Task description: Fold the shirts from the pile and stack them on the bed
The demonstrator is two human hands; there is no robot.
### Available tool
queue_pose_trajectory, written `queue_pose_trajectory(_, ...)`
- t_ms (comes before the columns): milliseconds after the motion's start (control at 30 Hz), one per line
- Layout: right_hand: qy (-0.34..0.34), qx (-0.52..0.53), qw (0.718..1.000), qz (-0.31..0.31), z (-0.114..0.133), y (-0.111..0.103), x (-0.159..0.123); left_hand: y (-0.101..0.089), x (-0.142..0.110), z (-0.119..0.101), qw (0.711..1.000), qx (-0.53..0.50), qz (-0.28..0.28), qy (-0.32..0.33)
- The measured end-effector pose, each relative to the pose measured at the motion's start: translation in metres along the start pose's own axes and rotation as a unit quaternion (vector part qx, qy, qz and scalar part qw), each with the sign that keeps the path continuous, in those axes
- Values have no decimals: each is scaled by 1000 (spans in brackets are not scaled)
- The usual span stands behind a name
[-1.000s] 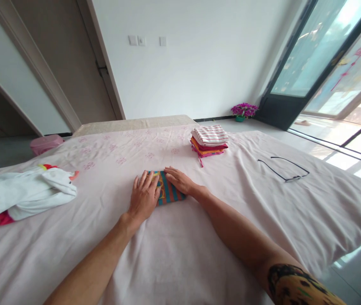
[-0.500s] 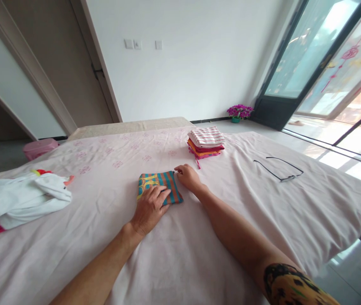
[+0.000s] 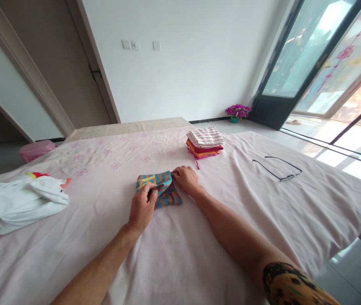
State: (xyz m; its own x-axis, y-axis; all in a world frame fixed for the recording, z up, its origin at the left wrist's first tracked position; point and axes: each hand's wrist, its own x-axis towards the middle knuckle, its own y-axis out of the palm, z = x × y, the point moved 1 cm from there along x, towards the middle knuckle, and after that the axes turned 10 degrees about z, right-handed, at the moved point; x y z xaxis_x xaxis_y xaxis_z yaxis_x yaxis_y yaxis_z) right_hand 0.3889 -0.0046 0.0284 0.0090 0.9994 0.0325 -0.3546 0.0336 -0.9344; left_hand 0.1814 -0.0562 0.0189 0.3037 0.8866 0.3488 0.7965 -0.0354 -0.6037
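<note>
A small folded striped garment [image 3: 168, 198], teal and brown with a yellow print, lies on the bed sheet in front of me. My left hand [image 3: 144, 202] pinches its upper layer and holds that layer raised, so the fold gapes open on the near right side. At the far right corner, my right hand [image 3: 186, 178] has its fingers closed on the cloth's edge. Just beyond sits a stack of folded clothes [image 3: 205, 142], with a white and red striped piece on top and red, orange and pink layers below.
On the left lies a crumpled white garment [image 3: 37, 201] with red parts. Black-framed glasses [image 3: 290, 176] rest on the sheet [image 3: 231, 212] at right. Beyond the bed stand a pink stool [image 3: 37, 149] and a pot of purple flowers [image 3: 238, 111].
My hands lay flat on the folded garment, then shifted. Now my left hand has lifted its upper layer, and my right hand has gripped the far right corner.
</note>
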Motion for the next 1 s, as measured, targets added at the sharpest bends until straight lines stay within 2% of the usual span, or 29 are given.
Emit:
queue_pose_trajectory(167, -5, 57, 998, -5, 4, 1, 1, -7, 0, -5, 979, -168, -41, -113)
queue_pose_trajectory(267, -18, 70, 997, -14, 8, 1, 0, -9, -1, -8, 962, -232, -58, -134)
queue_pose_trajectory(333, -39, 58, 997, -19, 11, 2, -1, -9, -2, -8, 962, -229, -57, -135)
queue_pose_trajectory(433, -79, 26, 996, -21, 13, 3, -2, -6, -3, -5, 984, -147, -34, -93)
queue_pose_trajectory(533, -81, 25, 996, 7, 12, 4, 0, 0, -4, -5, 1000, -19, 11, 9)
queue_pose_trajectory(600, -64, 53, 996, 24, 10, 4, 2, 3, -5, -7, 996, 49, 47, 64)
queue_pose_trajectory(700, -38, 93, 995, 14, 6, 5, 6, 6, -6, -10, 983, 122, 85, 112)
queue_pose_trajectory(933, -44, 81, 995, -32, 10, 3, -1, 8, -8, -11, 954, 218, 127, 162)
queue_pose_trajectory(1000, -35, 85, 996, -20, 14, 1, -4, 9, -9, -10, 948, 234, 133, 170)
